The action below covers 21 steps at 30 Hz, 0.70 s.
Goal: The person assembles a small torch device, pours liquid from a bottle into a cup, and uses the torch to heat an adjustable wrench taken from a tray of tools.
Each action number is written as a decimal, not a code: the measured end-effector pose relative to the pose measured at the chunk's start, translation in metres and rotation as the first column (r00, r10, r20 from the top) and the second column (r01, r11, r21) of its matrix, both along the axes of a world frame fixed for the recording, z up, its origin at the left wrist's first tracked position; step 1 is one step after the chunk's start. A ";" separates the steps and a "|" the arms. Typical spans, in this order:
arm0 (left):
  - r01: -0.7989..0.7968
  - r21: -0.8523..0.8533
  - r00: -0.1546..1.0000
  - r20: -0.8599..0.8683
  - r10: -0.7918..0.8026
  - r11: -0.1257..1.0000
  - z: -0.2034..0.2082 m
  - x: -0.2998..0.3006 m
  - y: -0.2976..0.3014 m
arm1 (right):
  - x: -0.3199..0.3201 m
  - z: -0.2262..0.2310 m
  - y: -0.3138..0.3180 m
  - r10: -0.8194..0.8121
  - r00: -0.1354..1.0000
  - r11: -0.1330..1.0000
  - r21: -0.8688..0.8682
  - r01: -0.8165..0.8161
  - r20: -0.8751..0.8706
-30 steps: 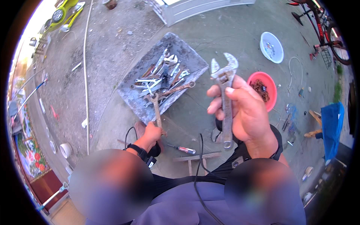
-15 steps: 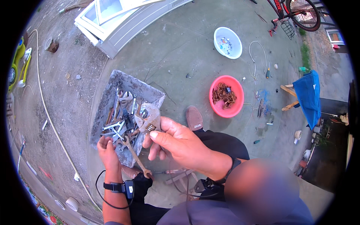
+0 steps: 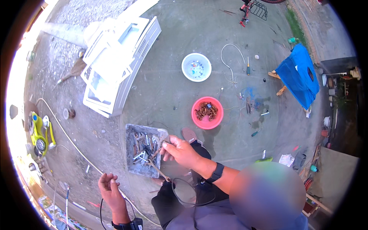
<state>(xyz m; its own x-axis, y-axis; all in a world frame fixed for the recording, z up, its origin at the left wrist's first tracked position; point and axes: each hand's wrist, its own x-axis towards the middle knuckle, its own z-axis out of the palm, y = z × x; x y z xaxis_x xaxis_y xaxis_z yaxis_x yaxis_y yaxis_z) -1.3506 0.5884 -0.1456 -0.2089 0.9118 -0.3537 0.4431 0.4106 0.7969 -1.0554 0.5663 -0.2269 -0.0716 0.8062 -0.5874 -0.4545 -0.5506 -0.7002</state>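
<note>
In my right hand (image 3: 180,153) is a worn grey adjustable wrench (image 3: 162,136), pinched between thumb and fingers above the right edge of a grey metal tray (image 3: 134,169). Part of the wrench is hidden by the fingers. Several wrenches and other metal tools (image 3: 141,147) lie heaped in the tray. A rusty open-ended wrench (image 3: 160,172) leans out over the tray's near edge toward my knee. To the left, apart from the tray, my left hand (image 3: 110,188) is raised with its fingers loosely curled, thumb apart, and nothing visible in it.
Beyond the tray stand a pink basin (image 3: 194,122) with rusty pieces and a white basin (image 3: 184,73) with small bits. A white-framed cabinet (image 3: 124,90) lies far left. On the right are a screwdriver (image 3: 248,69) and a blue cloth-covered stool (image 3: 299,76). A hose (image 3: 69,136) runs along the left.
My left hand has moved away from the tray, to the left. The right hand still grips the adjustable wrench. The whole view has shifted, with the tray appearing smaller.
</note>
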 end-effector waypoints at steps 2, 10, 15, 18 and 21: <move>0.070 -0.010 0.997 0.037 -0.070 0.997 0.041 0.029 0.011 | 0.049 0.032 0.002 -0.029 0.998 0.999 -0.030 0.030 0.053; 0.378 -0.078 0.918 0.161 -0.363 0.923 0.113 0.160 0.070 | 0.227 0.114 -0.030 -0.157 0.837 0.958 -0.126 0.258 0.524; 0.518 -0.071 0.848 0.171 -0.501 0.853 0.137 0.211 0.122 | 0.275 0.118 -0.041 -0.442 0.791 0.813 -0.185 0.553 0.423; 0.567 -0.028 0.809 0.208 -0.550 0.823 0.136 0.239 0.163 | 0.294 0.114 -0.038 -0.530 0.749 0.761 -0.169 0.627 0.398; 0.653 0.021 0.739 0.203 -0.643 0.757 0.124 0.272 0.216 | 0.314 0.106 -0.024 -0.620 0.675 0.695 -0.119 0.709 0.399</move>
<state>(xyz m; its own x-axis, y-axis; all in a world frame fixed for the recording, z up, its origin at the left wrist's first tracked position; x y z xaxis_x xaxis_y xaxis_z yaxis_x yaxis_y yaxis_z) -1.0791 0.8045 -0.0212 0.5002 0.7832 -0.3693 0.4622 0.1191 0.8787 -0.7417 0.5423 -0.1213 0.6429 0.3910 -0.6587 -0.5548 -0.3553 -0.7523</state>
